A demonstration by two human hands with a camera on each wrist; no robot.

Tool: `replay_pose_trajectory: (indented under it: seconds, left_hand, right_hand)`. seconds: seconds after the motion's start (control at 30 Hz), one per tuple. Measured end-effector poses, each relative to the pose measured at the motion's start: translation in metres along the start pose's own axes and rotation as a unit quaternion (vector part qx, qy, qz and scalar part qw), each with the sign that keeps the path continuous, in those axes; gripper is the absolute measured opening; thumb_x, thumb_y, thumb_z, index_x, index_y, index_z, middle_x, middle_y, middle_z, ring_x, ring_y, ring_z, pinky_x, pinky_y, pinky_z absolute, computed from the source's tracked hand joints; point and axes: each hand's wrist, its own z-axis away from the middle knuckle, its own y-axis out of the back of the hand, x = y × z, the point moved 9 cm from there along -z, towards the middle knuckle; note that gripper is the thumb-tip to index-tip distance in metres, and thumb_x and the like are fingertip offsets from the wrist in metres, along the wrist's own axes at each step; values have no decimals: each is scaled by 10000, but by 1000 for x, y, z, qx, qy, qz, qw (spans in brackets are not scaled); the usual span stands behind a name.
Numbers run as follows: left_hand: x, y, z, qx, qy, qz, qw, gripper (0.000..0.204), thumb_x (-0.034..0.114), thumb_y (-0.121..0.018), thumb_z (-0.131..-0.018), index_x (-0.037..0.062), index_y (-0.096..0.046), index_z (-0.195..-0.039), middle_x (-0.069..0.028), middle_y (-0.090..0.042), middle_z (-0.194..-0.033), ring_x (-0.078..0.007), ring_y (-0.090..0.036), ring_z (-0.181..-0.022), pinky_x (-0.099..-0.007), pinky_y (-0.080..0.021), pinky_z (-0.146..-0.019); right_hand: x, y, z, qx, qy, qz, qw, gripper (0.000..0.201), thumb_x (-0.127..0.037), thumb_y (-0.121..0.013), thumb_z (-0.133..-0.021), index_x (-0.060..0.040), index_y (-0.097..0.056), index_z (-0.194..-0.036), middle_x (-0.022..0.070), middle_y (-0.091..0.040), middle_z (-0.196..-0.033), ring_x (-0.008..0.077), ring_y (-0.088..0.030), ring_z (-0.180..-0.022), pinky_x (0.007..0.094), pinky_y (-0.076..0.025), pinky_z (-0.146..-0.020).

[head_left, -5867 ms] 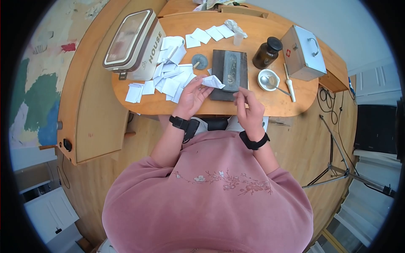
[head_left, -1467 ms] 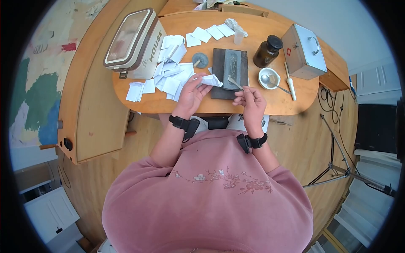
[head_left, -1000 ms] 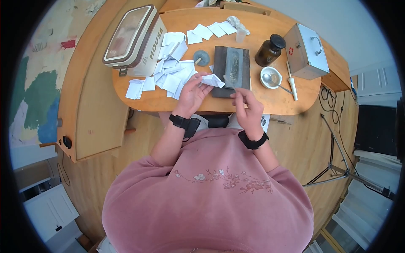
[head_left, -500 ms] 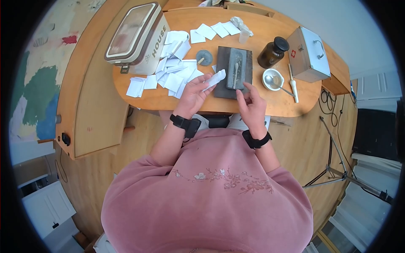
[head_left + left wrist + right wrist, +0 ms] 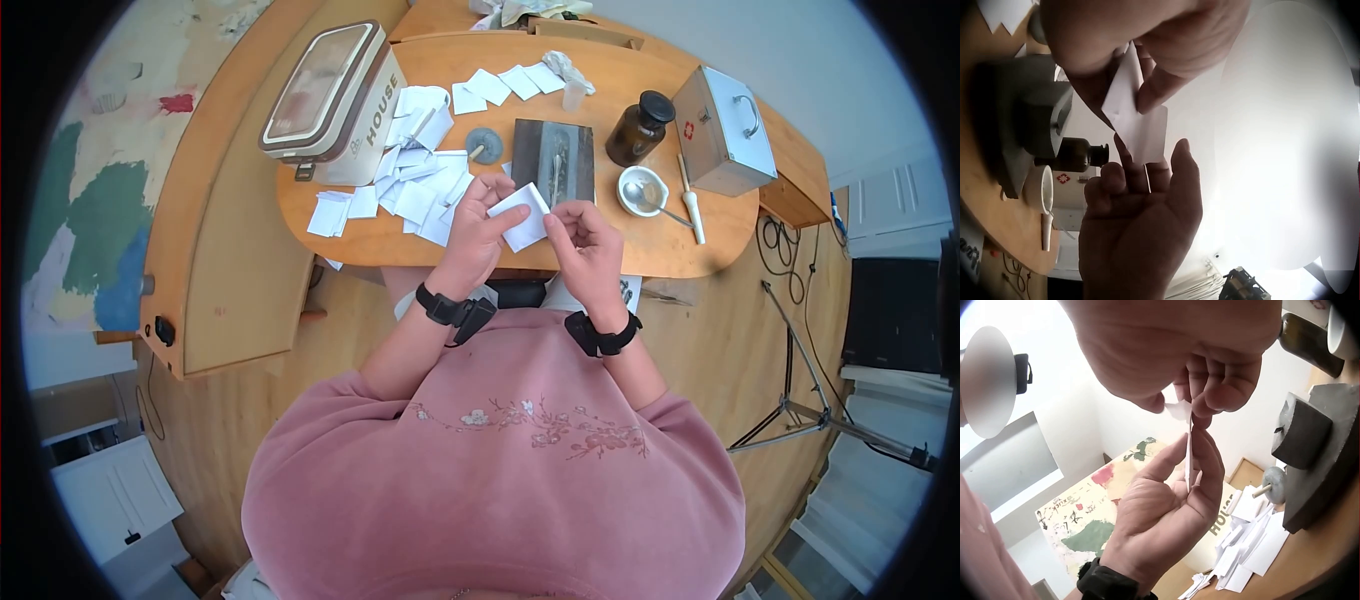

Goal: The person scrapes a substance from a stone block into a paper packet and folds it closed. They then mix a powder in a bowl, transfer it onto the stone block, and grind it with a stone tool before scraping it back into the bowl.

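Now that the slim tool (image 5: 559,170) rests on grey stone (image 5: 578,158), both hands (image 5: 476,238) (image 5: 590,252) holding paper (image 5: 526,231), squarer than before

With both arms (image 5: 400,352) forward, a person (image 5: 495,480) holds the left hand (image 5: 478,235) and right hand (image 5: 590,250) close together, both pinching.

Wooden floor (image 5: 710,350) — pale wall (image 5: 720,40)

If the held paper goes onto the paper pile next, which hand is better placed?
Probably the left hand: it pinches the paper and is nearer the paper pile; the right hand is farther off.
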Motion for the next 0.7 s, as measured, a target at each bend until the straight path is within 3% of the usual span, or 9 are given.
replay_pose_trajectory:
  seconds: [0.1,0.17,0.3,0.37,0.43,0.47,0.53,0.6,0.7]
  left_hand:
    - [6,-7,5,-3,15,-15,1000,330,-42,-736,-1042,46,-631,-1342,-55,-696,-1266,-137,-706,-1172,-325,-598,-998]
    - [1,-11,8,-12,66,27,997,343,-5,-727,-1064,31,-630,-1392,-61,-691,-1292,-131,-702,-1184,-303,-586,-987]
    - [6,-16,13,-11,58,-12,998,314,29,-735,-1071,7,-667,-1377,-53,-718,-1242,-114,-701,-1162,-288,-572,-983]
    - [15,-14,13,-5,0,-181,984,261,49,-759,-1064,-9,-710,-1313,-30,-748,-1153,-91,-703,-1092,-273,-566,-951]
    - [16,-16,15,-5,-2,-182,983,234,48,-749,-1071,-6,-721,-1298,-25,-756,-1125,-81,-701,-1057,-270,-561,-928]
    - [17,-17,16,-2,-2,-181,983,209,46,-739,-1078,-2,-733,-1282,-21,-765,-1098,-71,-698,-1021,-266,-556,-904]
    - [13,-13,16,-18,-7,-188,982,212,31,-727,-1076,5,-734,-1286,-16,-763,-1089,-67,-698,-1005,-267,-556,-895]
    - [11,-16,19,-38,25,-170,984,162,-1,-687,-1069,23,-734,-1222,5,-740,-1055,-54,-677,-969,-260,-540,-859]
    - [14,-13,18,-37,-4,-169,985,87,4,-660,-1073,29,-713,-1138,20,-714,-1014,-49,-657,-939,-246,-523,-834]
  right_hand:
    - [8,-2,6,-3,-15,-13,1000,126,-61,-801,-1041,20,-741,-1115,-20,-713,-832,11,-595,-715,206,-490,-629]
    - [10,-2,8,2,-18,-20,1000,113,-52,-792,-1041,19,-739,-1111,-21,-710,-835,11,-590,-711,209,-488,-625]
    - [3,0,12,0,14,27,1000,106,-43,-786,-1025,9,-745,-1108,10,-715,-850,32,-593,-683,227,-487,-610]
    - [-3,1,14,-5,32,50,998,112,-43,-788,-1016,6,-748,-1108,28,-716,-854,44,-597,-670,235,-487,-604]
    - [-19,-2,18,-20,103,132,986,129,-39,-788,-999,2,-752,-1116,81,-730,-872,116,-633,-636,279,-511,-596]
    - [-20,-3,19,-22,106,129,986,129,-39,-788,-999,2,-752,-1116,81,-730,-872,116,-633,-636,279,-511,-596]
    - [-25,-6,24,-17,147,157,976,148,-17,-774,-990,-1,-759,-1137,122,-743,-899,199,-667,-639,324,-539,-611]
    - [-31,-7,25,-13,143,150,978,155,-7,-764,-992,-4,-763,-1147,132,-748,-910,222,-677,-649,340,-549,-622]
    - [-35,-10,27,-17,154,141,978,161,11,-749,-1009,0,-771,-1169,142,-753,-950,243,-704,-705,341,-563,-655]
